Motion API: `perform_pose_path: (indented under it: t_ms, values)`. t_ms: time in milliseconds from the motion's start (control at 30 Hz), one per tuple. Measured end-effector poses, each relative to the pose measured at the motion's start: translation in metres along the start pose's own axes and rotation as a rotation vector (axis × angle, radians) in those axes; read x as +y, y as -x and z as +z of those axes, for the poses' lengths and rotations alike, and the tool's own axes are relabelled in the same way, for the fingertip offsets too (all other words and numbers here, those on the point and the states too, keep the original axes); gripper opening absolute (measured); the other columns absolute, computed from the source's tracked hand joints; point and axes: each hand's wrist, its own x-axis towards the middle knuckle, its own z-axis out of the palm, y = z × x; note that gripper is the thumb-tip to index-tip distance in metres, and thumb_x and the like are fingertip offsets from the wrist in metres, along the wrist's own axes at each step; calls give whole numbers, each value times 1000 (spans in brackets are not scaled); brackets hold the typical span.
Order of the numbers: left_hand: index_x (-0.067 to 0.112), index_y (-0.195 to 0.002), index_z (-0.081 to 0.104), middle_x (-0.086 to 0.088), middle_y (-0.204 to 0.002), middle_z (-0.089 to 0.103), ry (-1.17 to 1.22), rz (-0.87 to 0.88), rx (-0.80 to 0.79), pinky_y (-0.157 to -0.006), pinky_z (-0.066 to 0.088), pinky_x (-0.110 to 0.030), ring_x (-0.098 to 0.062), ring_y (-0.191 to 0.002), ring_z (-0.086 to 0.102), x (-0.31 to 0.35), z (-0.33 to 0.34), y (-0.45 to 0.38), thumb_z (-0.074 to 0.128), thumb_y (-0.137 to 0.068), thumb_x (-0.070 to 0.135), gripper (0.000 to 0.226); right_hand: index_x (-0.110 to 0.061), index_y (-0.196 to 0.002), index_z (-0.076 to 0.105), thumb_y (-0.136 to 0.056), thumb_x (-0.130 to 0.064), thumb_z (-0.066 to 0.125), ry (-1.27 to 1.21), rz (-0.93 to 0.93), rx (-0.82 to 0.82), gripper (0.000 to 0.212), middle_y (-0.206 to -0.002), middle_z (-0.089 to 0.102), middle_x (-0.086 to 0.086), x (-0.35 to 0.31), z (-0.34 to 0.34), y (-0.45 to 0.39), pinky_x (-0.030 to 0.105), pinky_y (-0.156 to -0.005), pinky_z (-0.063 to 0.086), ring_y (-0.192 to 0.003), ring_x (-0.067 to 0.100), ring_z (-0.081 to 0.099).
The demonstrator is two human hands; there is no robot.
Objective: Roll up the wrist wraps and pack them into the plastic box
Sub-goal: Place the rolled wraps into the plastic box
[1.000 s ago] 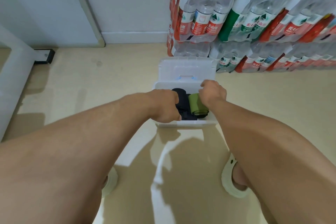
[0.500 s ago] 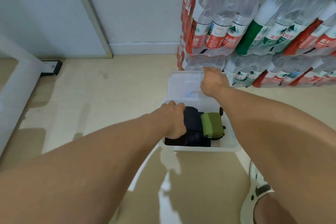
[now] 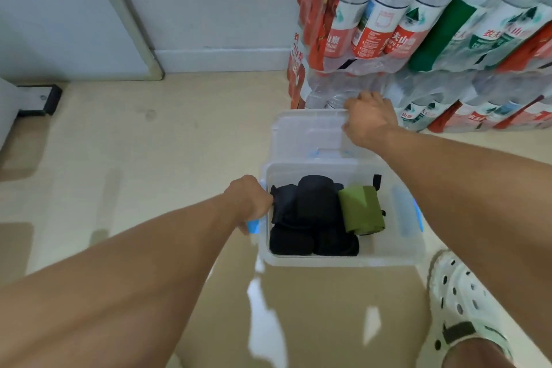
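Note:
A clear plastic box stands on the floor with its lid swung open behind it. Inside lie several rolled black wrist wraps and one rolled green wrist wrap at their right. My left hand grips the box's left rim over the blue latch. My right hand holds the far right corner of the open lid. A second blue latch sits on the box's right side.
Stacked shrink-wrapped packs of water bottles rise right behind the lid. A white perforated clog is on my foot at the lower right. A door frame and a black-footed white stand are at the left.
My right hand left the green wrap and reached back to the lid's far corner. My left hand shifted from the black wraps onto the box's left rim. The view moved closer.

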Motion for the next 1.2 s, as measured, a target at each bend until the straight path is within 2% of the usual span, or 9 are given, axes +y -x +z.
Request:
perform_pose_path:
  t_ms: [167, 300, 467, 633, 767, 833, 967, 1067, 1200]
  values:
    - [3, -116, 59, -17, -100, 66, -13, 42, 31, -67, 64, -48, -43, -77, 73, 0, -5, -1, 55, -98, 23, 27, -21, -102, 58, -92, -32, 68, 4, -228, -49, 18, -112, 63, 4, 6, -50, 36, 35, -81, 40, -98, 28, 55]
    - [5, -123, 55, -9, -91, 56, 8, 54, 97, -71, 63, -47, -44, -77, 72, 1, -7, 6, 60, -98, 30, 35, -21, -91, 49, -85, -18, 64, -77, -324, 28, 16, -89, 51, -6, 11, -71, 97, 33, -63, 26, -81, 23, 45]
    - [12, -137, 52, -17, -122, 62, 180, 65, -38, -79, 62, -51, -38, -95, 71, -12, -18, 18, 65, -96, 27, 46, -16, -105, 54, -84, -25, 75, -32, -504, 29, 30, -111, 52, 4, 20, -33, 162, 36, -82, 39, -97, 25, 48]
    - [17, -122, 64, -10, -117, 70, 246, 92, -97, -85, 62, -45, -26, -94, 72, -24, -19, 28, 39, -98, 19, 35, -24, -98, 43, -85, -44, 78, -131, -573, -75, 42, -115, 52, -2, 18, 12, 200, 34, -82, 42, -103, 26, 50]
    - [20, -123, 60, -5, -120, 66, 240, 73, -132, -78, 60, -40, -29, -105, 68, -25, -8, 31, 53, -99, 48, 38, -23, -119, 55, -93, -47, 69, -180, -591, -189, 38, -139, 51, -6, 14, 21, 220, 36, -102, 44, -126, 20, 47]
    - [19, -125, 57, -8, -121, 65, 179, 90, -123, -82, 61, -42, -31, -108, 66, -20, -4, 31, 63, -96, 39, 36, -24, -119, 63, -99, -51, 56, -233, -580, -179, 34, -138, 56, -5, 20, 17, 220, 38, -105, 45, -126, 21, 51]
    - [12, -126, 57, -14, -126, 63, 215, 80, -160, -90, 60, -46, -29, -93, 64, -17, -3, 28, 68, -96, 22, 34, -22, -128, 60, -97, -42, 57, -419, -177, 13, 37, -135, 56, 2, 56, 18, 199, 43, -105, 43, -126, 30, 52]
    - [18, -129, 54, -11, -132, 59, 177, 88, -178, -91, 59, -45, -28, -103, 60, -20, -6, 30, 72, -94, 26, 40, -15, -156, 31, -94, -49, 66, -553, 335, -195, 79, -150, 45, 14, 77, 19, 187, 40, -104, 41, -136, 34, 45]
    - [22, -144, 44, -6, -137, 50, 51, 76, -190, -91, 59, -45, -29, -118, 56, -26, -4, 34, 79, -87, 28, 67, -16, -160, 26, -92, -66, 59, -837, 550, -465, 90, -147, 52, 9, 88, 30, 192, 38, -90, 51, -124, 32, 58]
